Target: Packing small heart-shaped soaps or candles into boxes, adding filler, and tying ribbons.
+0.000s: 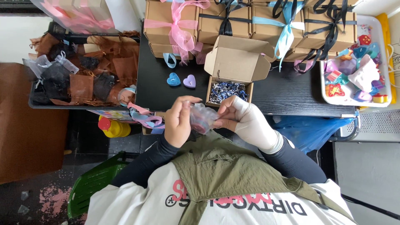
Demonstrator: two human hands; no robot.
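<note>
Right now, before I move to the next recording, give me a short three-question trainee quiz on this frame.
1. True or false: both the left hand and the right hand hold the small sheer pouch.
2. What fills the open cardboard box behind the hands? A) shredded paper B) ribbons C) nothing
3. What colours are the two heart-shaped pieces lying on the black table?

Key
1. True.
2. A, blue and white shredded paper.
3. One blue, one purple.
</note>
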